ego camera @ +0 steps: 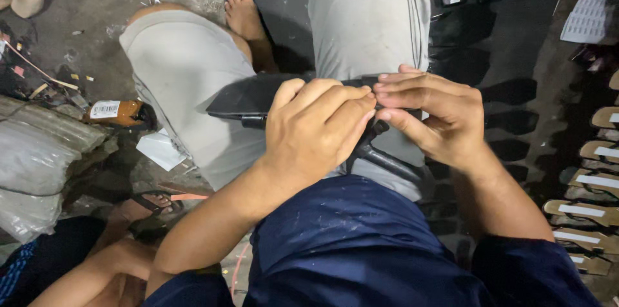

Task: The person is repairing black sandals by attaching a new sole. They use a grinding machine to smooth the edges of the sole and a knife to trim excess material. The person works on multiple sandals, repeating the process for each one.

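We see a black sandal sole point(248, 95), flat and dull, lying sideways across the knees in grey shorts. Its pointed end shows to the left, while the rest is covered by fingers. Black straps point(380, 155) hang from it below the hands, slanting down to the right over the cloth.

Bare concrete floor point(97, 17) carries black soles point(509, 91), tan insoles point(583, 210) and paper scraps point(160, 150).
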